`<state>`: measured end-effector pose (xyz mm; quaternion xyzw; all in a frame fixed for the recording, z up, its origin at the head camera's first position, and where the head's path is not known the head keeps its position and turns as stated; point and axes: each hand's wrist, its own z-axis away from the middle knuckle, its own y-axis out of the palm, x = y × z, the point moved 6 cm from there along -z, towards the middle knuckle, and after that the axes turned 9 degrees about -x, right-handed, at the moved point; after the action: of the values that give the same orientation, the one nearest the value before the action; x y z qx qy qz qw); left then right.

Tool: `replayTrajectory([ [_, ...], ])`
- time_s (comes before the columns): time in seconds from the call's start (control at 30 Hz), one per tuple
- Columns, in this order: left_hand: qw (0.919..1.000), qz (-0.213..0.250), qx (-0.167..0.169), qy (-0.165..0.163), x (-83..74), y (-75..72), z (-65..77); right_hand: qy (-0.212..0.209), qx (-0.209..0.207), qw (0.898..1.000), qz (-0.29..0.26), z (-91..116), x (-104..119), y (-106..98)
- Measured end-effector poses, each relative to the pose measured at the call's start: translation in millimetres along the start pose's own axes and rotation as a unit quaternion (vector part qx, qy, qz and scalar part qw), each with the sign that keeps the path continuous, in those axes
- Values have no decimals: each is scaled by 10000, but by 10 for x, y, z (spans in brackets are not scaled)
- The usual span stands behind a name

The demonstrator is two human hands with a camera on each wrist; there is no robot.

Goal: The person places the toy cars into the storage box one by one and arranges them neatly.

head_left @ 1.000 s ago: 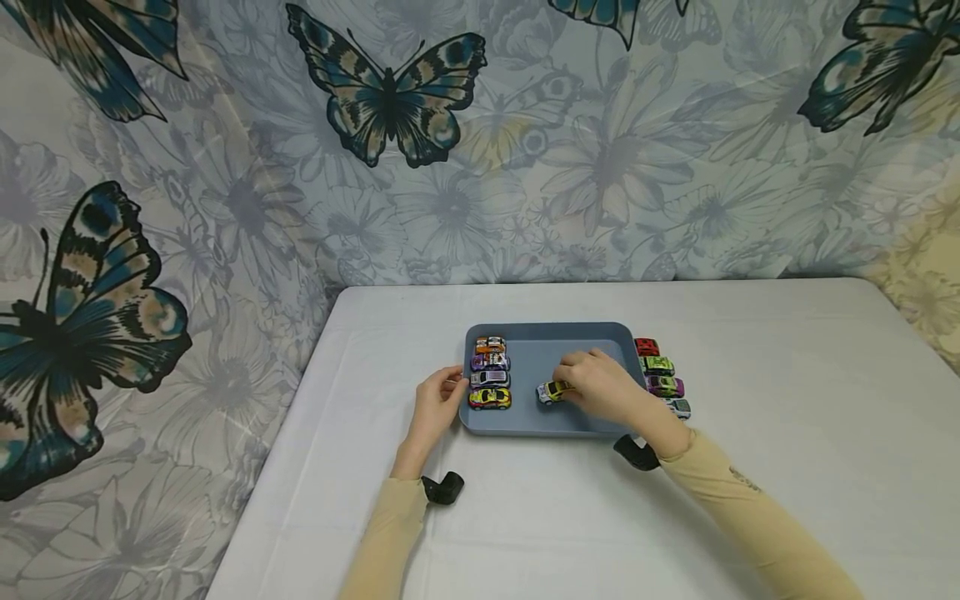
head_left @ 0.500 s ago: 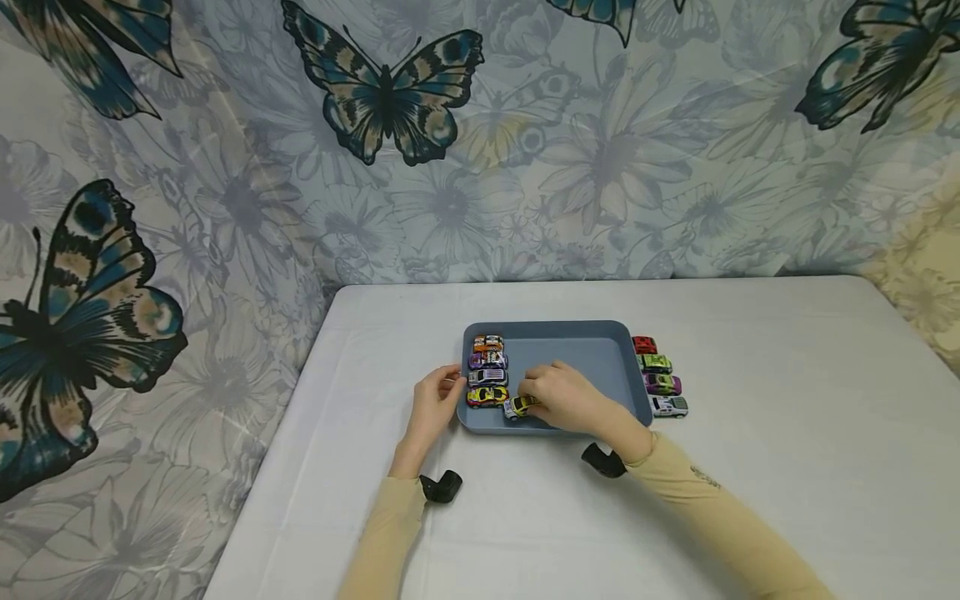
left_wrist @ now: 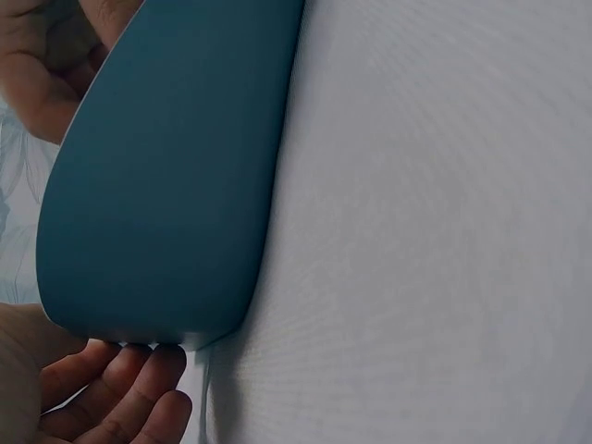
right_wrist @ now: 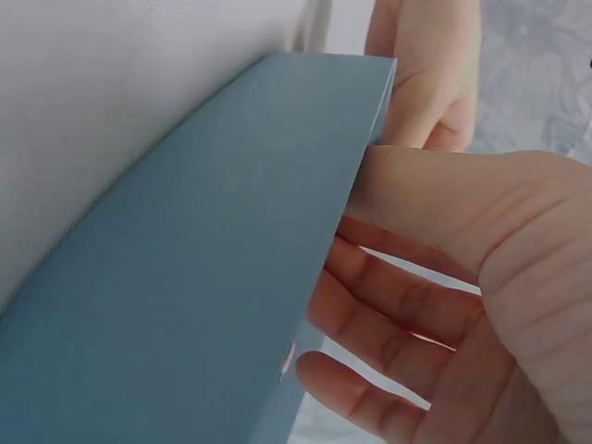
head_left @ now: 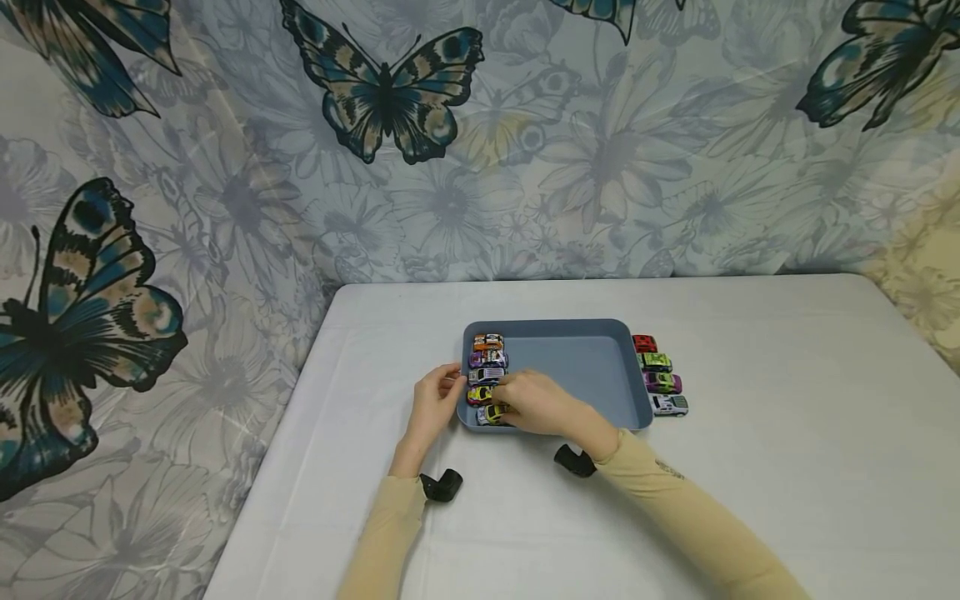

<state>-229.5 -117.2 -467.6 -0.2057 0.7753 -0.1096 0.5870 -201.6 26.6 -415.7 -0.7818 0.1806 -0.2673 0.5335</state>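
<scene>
My right hand (head_left: 542, 404) pinches a toy car (head_left: 491, 414), white and yellow, low over the left front corner of the grey-blue tray (head_left: 577, 362). Directly behind it is a yellow toy car (head_left: 480, 395), partly covered by my fingers. A silver toy car (head_left: 486, 376), a purple one (head_left: 487, 359) and an orange one (head_left: 488, 342) continue that column along the left wall. My left hand (head_left: 435, 398) holds the tray's left edge. In the left wrist view, its fingertips (left_wrist: 166, 361) meet the wall from outside. The tray's side hides the held car in the right wrist view.
Outside the tray's right edge stand a red toy car (head_left: 644, 343), a green one (head_left: 656, 362), a purple-and-green one (head_left: 663, 383) and a white one (head_left: 670, 406). A white cloth (head_left: 780, 400) covers the table, which meets a butterfly-patterned wall (head_left: 600, 167).
My right hand has carried the white-and-yellow car leftward and towards me, from mid-tray to the front end of the left column. The left hand has stayed at the tray's edge.
</scene>
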Motion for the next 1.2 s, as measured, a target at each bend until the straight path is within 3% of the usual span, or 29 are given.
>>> replayTrajectory([
  [0.33,9999,-104,2,38,12,8,0,103,169,9995,-254,-92,19,82],
  [0.67,9999,-90,6,85,18,7,0,172,166,9997,-4,-136,30,131],
  [1.2,9999,-34,-26,101,-5,4,4,220,214,9995,-98,-133,33,163],
])
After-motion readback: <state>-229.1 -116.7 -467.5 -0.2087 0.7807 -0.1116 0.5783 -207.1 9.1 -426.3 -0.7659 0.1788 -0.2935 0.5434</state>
